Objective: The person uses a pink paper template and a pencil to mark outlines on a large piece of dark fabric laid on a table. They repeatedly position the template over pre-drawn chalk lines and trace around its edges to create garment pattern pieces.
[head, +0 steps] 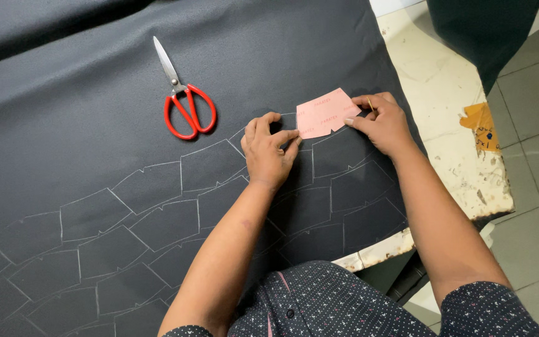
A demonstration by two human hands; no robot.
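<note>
Pink template (327,113): flat on dark cloth (82,93), near its right edge. Left hand (268,150): fingertips pressing template's left edge. Right hand (380,122): pinching a thin marker, fingers on template's right edge. Cloth: chalk outlines in rows; covers white table (450,125). Red scissors (185,100): closed, left, well apart. Tiled floor (531,206) at right.

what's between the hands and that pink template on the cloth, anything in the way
Nothing visible. The left hand and right hand both touch the pink template directly, pressing it on the dark fabric. The red scissors lie apart, to the left.
</note>
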